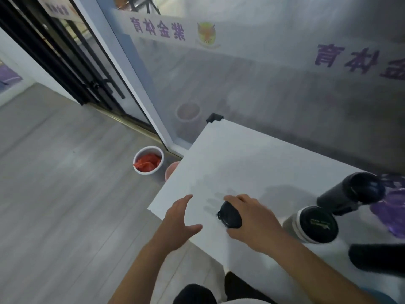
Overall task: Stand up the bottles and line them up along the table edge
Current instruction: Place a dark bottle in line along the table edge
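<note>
Head view: right hand [254, 224] fingers clamp one black bottle [230, 215]; left hand [180, 218] spread; three other bottles.

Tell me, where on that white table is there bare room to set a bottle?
The table's far-left stretch, from the black corner cap toward both hands, is bare. The right side is crowded: white bottle, dark bottle, purple bag.

White table [230, 154] — black-capped bottle [230, 215], white bottle [315, 224] with black lid, black flask [350, 194] — purple bag [392, 211].
</note>
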Demonstrator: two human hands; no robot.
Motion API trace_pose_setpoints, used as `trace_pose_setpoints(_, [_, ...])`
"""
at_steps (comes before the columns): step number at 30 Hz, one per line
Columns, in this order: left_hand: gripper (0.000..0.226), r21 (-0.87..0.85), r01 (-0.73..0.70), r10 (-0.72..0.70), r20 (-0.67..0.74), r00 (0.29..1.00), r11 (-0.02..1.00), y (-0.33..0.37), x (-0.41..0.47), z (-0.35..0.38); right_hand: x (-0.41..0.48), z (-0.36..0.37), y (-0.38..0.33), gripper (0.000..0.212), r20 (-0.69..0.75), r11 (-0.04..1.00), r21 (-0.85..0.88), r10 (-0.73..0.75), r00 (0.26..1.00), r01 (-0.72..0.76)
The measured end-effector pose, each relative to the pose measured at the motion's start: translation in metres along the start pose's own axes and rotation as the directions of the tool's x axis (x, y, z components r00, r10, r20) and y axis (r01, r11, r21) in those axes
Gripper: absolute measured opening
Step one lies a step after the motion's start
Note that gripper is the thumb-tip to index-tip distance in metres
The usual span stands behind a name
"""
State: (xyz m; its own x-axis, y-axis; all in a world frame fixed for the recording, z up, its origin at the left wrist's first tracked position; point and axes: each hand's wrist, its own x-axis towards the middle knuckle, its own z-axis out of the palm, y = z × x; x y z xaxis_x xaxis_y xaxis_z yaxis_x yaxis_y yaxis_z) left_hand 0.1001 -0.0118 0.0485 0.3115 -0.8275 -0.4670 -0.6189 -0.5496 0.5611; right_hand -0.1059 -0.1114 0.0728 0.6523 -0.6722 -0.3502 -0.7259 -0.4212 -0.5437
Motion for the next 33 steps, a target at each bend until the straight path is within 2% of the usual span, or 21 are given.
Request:
trace_pose_setpoints(5, [0.08,0.012,-0.021,0.02,0.052,0.998,1.0,-0.01,0.046,-0.013,0.034,-0.026,0.007,0.065,-0.045,0.995,0.062,0.078,0.996,-0.075])
trace_pose_setpoints(10, [0.08,0.182,-0.092,0.061,0.168,0.984,0.979,-0.022,0.112,-0.029,0.089,-0.057,0.005,0.067,-0.167,0.973,0.128,0.21,0.963,-0.19])
trace_pose_setpoints(14, [0.081,0.357,-0.206,0.138,0.207,0.969,0.911,-0.033,0.167,-0.039,0.139,-0.078,-0.013,0.068,-0.274,0.956,0.144,0.287,0.918,-0.255])
trace_pose_setpoints(18, [0.08,0.448,-0.326,0.216,0.279,0.936,0.832,-0.047,0.203,-0.046,0.2,-0.097,-0.036,0.066,-0.35,0.948,0.139,0.316,0.882,-0.285])
trace_pose_setpoints(23, [0.08,0.44,-0.46,0.326,0.347,0.879,0.771,-0.066,0.232,-0.057,0.273,-0.109,-0.059,0.051,-0.381,0.934,0.156,0.357,0.853,-0.322])
trace_pose_setpoints(29, [0.078,0.396,-0.577,0.385,0.467,0.796,0.714,-0.087,0.245,-0.064,0.329,-0.11,-0.067,0.063,-0.426,0.901,0.219,0.433,0.794,-0.373])
trace_pose_setpoints(33, [0.078,0.368,-0.624,0.417,0.503,0.757,0.689,-0.098,0.248,-0.064,0.346,-0.113,-0.07,0.064,-0.444,0.892,0.236,0.451,0.774,-0.384])
